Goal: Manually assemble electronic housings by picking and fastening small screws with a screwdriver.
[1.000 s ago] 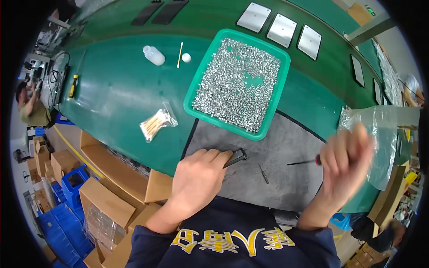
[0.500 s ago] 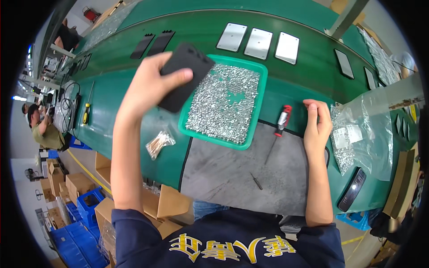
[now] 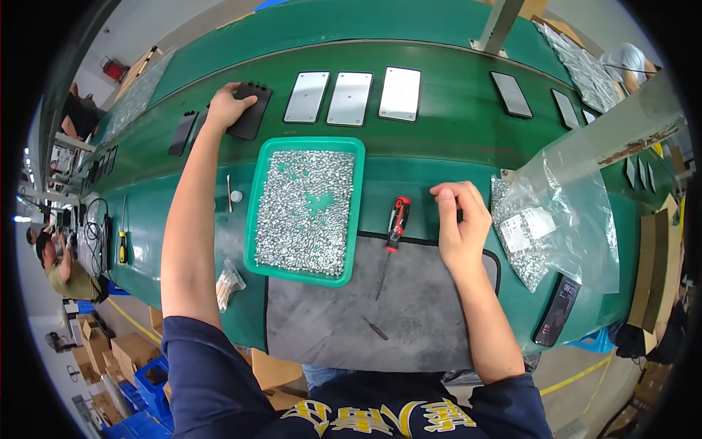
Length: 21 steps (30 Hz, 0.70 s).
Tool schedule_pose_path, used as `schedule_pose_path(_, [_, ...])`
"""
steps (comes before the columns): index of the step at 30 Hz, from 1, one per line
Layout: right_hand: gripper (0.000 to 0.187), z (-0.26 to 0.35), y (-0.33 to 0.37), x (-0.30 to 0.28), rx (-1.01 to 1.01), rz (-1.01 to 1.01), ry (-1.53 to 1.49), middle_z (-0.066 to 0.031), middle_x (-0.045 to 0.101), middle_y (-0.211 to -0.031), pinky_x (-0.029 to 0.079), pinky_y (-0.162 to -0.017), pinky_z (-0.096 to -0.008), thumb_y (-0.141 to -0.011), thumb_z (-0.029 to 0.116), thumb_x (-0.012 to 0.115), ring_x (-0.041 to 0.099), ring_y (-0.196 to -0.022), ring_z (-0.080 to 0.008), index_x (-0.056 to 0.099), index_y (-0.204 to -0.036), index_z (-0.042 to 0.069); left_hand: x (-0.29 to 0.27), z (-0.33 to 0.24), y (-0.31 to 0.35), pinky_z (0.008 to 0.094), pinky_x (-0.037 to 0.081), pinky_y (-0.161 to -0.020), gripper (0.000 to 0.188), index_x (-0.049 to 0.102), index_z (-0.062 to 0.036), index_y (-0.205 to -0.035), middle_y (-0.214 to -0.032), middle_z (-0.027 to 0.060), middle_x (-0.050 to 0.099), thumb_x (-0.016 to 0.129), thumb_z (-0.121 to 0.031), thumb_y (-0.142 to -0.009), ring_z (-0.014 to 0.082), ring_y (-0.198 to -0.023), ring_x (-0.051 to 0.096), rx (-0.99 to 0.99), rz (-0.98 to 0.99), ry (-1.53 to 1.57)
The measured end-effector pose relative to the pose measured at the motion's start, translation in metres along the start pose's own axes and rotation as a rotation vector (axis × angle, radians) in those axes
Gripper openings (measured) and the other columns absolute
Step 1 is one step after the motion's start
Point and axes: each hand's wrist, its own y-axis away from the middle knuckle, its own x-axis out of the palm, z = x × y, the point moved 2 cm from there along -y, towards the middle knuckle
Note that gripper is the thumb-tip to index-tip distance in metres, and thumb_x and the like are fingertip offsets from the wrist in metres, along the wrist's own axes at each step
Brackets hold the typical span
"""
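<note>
My left hand [image 3: 228, 107] reaches to the far left, gripping a flat black panel [image 3: 252, 117] that lies on or just over the green belt. Its thumb rests on the panel's top face. My right hand [image 3: 466, 223] hovers near the right edge of the grey mat [image 3: 431, 322], fingers loosely bent and holding nothing visible. Left of it is a red and black screwdriver [image 3: 398, 219], its tip over the mat. Between my arms stands a green tray [image 3: 357, 205] filled with small silvery metal parts [image 3: 303, 227]. A small dark bit [image 3: 376, 328] lies on the mat.
Three silver-faced plates [image 3: 349, 99] lie on the belt; another black panel [image 3: 182, 133] is at left. Nearby are bagged cotton swabs [image 3: 229, 283] and a yellow-handled screwdriver [image 3: 123, 249]. A bag of metal parts [image 3: 523, 241], a phone [image 3: 557, 311] and a post [image 3: 607, 139] stand right.
My left hand has carried the black panel from above the tray out to the belt, beside the other black panels. The view has shifted; my right hand stays near the screwdriver, loosely bent.
</note>
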Motion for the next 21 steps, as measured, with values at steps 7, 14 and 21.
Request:
schedule_pose_path(7, [0.015, -0.001, -0.002, 0.000, -0.008, -0.023, -0.021, -0.0057, 0.067, -0.086, 0.044, -0.069, -0.0285, -0.101, 0.009, 0.061, 0.055, -0.075, -0.0172, 0.072, -0.094, 0.002, 0.045, -0.056, 0.014, 0.0464, 0.056, -0.101, 0.066, 0.063, 0.0019, -0.140, -0.135, 0.0249, 0.067, 0.082, -0.033, -0.087, 0.0359, -0.117, 0.070, 0.256, -0.023, -0.391])
schedule_pose_path(14, [0.015, 0.001, -0.002, 0.000, -0.032, -0.024, -0.018, -0.0053, 0.067, -0.083, 0.044, -0.068, -0.0289, -0.100, 0.010, 0.062, 0.054, -0.074, -0.0172, 0.072, -0.093, 0.002, 0.065, -0.081, 0.017, 0.0439, 0.057, -0.098, 0.065, 0.071, 0.0013, -0.131, -0.126, 0.0194, 0.074, 0.084, -0.038, -0.080, 0.0313, -0.117, 0.071, -0.059, 0.358, -0.044])
schedule_pose_path(21, [0.015, -0.002, 0.001, 0.003, -0.041, -0.004, -0.013, -0.0053, 0.069, -0.085, 0.046, -0.070, -0.0285, -0.100, 0.010, 0.062, 0.058, -0.076, -0.0171, 0.072, -0.093, 0.001, 0.010, -0.103, 0.068, 0.0406, 0.056, -0.091, 0.033, 0.076, 0.0004, -0.106, -0.105, 0.0088, 0.075, 0.082, -0.017, -0.079, 0.0268, -0.101, 0.071, 0.415, -0.086, -0.174])
